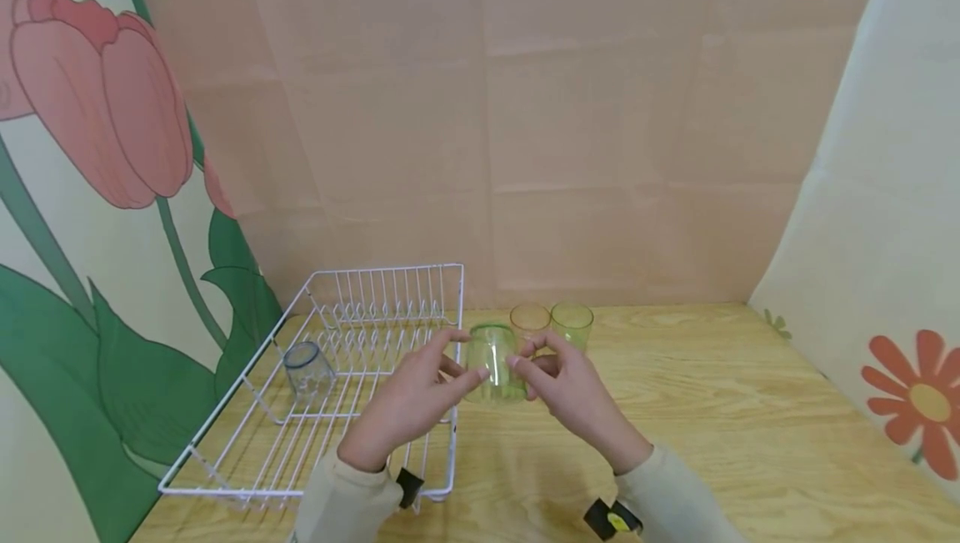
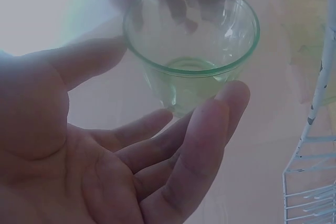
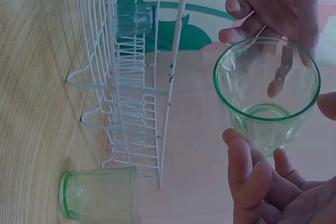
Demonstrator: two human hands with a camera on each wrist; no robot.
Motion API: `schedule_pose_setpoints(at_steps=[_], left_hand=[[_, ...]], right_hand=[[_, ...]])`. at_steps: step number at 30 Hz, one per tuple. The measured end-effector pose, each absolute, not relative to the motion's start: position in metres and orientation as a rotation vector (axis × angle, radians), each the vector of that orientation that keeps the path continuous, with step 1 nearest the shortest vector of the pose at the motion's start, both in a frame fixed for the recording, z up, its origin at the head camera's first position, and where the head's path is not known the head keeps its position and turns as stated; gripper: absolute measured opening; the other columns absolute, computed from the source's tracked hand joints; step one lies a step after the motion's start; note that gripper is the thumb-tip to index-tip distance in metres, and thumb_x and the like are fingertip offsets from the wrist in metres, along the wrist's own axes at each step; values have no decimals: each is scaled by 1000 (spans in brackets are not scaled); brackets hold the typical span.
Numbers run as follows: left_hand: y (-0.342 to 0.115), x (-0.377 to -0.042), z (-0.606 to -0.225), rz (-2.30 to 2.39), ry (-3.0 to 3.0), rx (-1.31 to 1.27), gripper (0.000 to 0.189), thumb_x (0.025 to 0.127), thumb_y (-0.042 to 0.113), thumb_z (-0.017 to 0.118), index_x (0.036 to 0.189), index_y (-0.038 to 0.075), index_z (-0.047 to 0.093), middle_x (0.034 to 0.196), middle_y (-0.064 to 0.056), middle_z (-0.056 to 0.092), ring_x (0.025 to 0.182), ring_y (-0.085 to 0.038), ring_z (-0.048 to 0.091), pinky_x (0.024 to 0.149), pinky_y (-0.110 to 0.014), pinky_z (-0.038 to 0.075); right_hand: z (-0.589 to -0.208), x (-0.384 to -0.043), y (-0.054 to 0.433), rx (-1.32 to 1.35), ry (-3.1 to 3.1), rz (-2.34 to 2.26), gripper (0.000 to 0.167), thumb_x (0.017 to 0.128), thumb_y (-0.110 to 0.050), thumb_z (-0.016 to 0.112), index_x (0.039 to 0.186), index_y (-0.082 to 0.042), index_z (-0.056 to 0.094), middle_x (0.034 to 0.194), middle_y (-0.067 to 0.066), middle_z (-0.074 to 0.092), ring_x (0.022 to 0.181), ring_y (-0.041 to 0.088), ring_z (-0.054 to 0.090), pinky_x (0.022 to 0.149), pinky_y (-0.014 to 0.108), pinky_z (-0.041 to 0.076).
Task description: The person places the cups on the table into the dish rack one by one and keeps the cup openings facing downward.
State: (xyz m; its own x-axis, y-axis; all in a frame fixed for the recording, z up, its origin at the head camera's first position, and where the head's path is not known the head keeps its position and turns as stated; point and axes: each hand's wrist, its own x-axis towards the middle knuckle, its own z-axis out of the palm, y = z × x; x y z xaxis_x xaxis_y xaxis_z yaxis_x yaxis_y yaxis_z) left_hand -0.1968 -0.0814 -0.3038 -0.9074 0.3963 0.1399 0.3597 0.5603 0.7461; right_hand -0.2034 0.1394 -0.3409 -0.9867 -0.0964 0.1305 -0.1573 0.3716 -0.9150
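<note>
A clear green glass (image 1: 493, 384) is held between both hands above the table, beside the drying rack. In the head view its narrower end is up; both wrist views look into its open mouth. The left hand (image 1: 411, 397) grips its left side, thumb and fingertips at the rim in the left wrist view. From the other side the right hand (image 1: 573, 393) grips it with thumb and fingers. In the right wrist view, the green glass (image 3: 268, 116) has the right thumb and fingers on opposite sides, with the left hand (image 3: 283, 3) beyond.
At the left stands a white wire drying rack (image 1: 452, 468) with a tilted blue glass (image 1: 309, 376) in it. Behind the hands, an orange-rimmed glass (image 1: 529, 316) and a yellow-green glass (image 1: 573, 328) stand side by side on the wooden table (image 1: 712, 418). Printed cloths hang around it.
</note>
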Motion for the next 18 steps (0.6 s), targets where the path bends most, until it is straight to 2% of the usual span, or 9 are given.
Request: schedule_pose_setpoints(at_steps=[4,8,11,14,18], left_hand=[[-81,-197,-305,1278,2751,648,62,96,52,61,143,16,45,110,-11,72,89,-22,69,74,-42,56],[-81,-198,-306,1284,2752,635,61,95,49,64,143,15,45,111,-11,72,91,-24,69,75,-42,56],[-80,-198,-306,1295,2750,639,62,94,47,66,142,15,45,111,-11,71,91,-24,69,74,-40,56],[-79,-197,-305,1291,2758,642,60,94,46,67,141,15,46,110,-11,71,89,-22,69,72,-39,56],[-80,-197,-306,1289,2765,644,56,96,45,65,140,15,47,110,-12,71,85,-18,68,71,-37,55]], right_hand=[[-341,-204,139,230,-2561,1708,36,94,-42,69,112,-13,58,74,5,67,67,19,59,48,26,42],[-342,-205,139,236,-2576,1680,47,92,-43,70,124,-10,62,92,7,73,74,19,65,58,31,50],[-342,-205,139,246,-2590,1644,57,91,-45,71,130,-5,63,107,10,74,83,19,69,71,38,56],[-342,-205,139,260,-2603,1631,59,91,-45,72,130,-3,64,112,11,73,89,20,70,77,40,57],[-342,-205,140,258,-2614,1648,59,90,-45,72,130,-3,64,110,10,73,89,20,70,70,37,57]])
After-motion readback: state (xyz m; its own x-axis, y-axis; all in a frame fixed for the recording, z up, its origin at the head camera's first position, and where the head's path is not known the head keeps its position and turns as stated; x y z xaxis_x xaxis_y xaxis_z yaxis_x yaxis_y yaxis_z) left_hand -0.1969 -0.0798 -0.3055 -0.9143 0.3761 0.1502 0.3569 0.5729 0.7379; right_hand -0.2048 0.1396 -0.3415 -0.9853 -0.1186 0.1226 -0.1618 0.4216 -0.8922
